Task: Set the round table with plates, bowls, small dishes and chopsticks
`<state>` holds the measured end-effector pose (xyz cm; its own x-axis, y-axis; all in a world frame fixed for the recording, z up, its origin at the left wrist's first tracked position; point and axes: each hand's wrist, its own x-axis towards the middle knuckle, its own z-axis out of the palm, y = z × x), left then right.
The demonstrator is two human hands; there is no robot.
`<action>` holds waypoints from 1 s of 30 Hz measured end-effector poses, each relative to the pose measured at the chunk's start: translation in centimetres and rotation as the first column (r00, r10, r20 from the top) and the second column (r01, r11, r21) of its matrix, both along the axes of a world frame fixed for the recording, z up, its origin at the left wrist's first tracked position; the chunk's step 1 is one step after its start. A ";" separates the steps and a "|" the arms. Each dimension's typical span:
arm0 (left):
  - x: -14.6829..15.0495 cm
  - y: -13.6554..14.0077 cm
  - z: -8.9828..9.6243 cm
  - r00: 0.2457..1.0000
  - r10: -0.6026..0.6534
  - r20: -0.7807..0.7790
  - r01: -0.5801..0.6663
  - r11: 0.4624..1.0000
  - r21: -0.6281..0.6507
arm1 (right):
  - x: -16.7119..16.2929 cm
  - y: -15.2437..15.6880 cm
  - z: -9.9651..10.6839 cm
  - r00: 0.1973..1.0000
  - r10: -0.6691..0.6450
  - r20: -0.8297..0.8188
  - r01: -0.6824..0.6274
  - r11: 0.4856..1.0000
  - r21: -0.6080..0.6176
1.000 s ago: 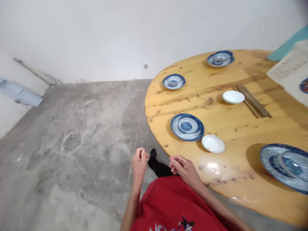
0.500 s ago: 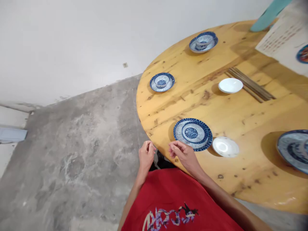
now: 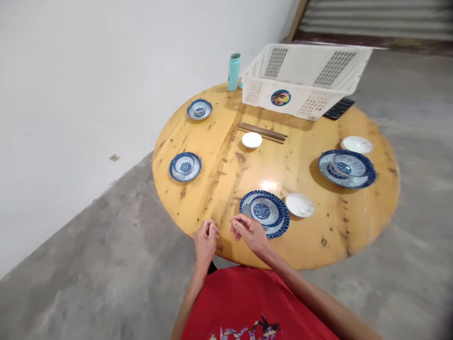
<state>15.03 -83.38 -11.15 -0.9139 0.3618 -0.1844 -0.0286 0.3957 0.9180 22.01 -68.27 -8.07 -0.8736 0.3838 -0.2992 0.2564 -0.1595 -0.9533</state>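
My left hand (image 3: 205, 240) is by the table's near edge, its fingers loosely curled in and nothing visible in them. To its right, my right hand (image 3: 250, 233) also has curled fingers, thumb near the fingertips, and I see no object there. That hand overlaps the near left side of a blue-patterned plate (image 3: 281, 227) in this view; whether it touches cannot be told. On this plate sits a smaller blue-and-white bowl (image 3: 262, 211). A small white dish (image 3: 299, 205) lies just right of the plate.
The round wooden table (image 3: 219, 198) bears more blue plates with bowls (image 3: 185, 166), a white dish (image 3: 252, 140) beside several chopsticks (image 3: 264, 131), and another white dish (image 3: 356, 144) at right. A white plastic basket (image 3: 300, 97) and turquoise bottle (image 3: 234, 73) stand at the back.
My view has swung up and right, bringing the basket, the whole bottle and the table's right side into sight. Both hands keep their curled shape, now over the table's near edge.
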 end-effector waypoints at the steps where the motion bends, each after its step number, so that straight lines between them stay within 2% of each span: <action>1: -1.4 -0.5 0.2 0.999 -0.034 -0.004 0.034 0.999 0.004 | -0.8 -0.7 0.0 0.999 -0.042 0.001 0.042 0.999 0.007; 7: -8.7 -2.7 0.5 0.975 -0.218 0.031 0.218 0.976 -0.004 | -4.4 -4.2 0.2 0.976 -0.216 0.025 0.212 0.972 0.100; 11: -11.7 -1.0 -0.2 0.939 -0.340 0.050 0.338 0.940 0.052 | -6.3 -2.9 1.1 0.952 -0.307 0.009 0.296 0.926 0.235; 16: -13.3 3.1 -0.7 0.884 -0.463 0.066 0.460 0.886 0.066 | -8.2 4.0 2.3 0.900 -0.435 -0.025 0.396 0.793 0.463; 21: -14.7 5.9 -0.9 0.846 -0.527 0.080 0.525 0.850 0.037 | -11.4 13.8 0.9 0.841 -0.541 0.021 0.441 0.706 0.554; 24: -15.8 6.8 -1.5 0.856 -0.509 0.096 0.510 0.860 0.012 | -13.8 19.4 -0.7 0.800 -0.594 0.083 0.401 0.632 0.663; 27: -16.8 8.1 -2.3 0.862 -0.490 0.131 0.494 0.869 -0.001 | -16.2 24.0 -1.9 0.763 -0.631 0.142 0.307 0.547 0.779; 30: -17.7 10.6 -2.8 0.859 -0.487 0.160 0.495 0.868 -0.017 | -18.5 27.3 -3.1 0.733 -0.642 0.226 0.193 0.515 0.835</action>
<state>-2.70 -72.78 -13.98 -0.5813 0.7418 -0.3345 0.0511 0.4435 0.8948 3.48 -40.96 -11.20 -0.3709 0.9283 -0.0270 0.7791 0.2952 -0.5530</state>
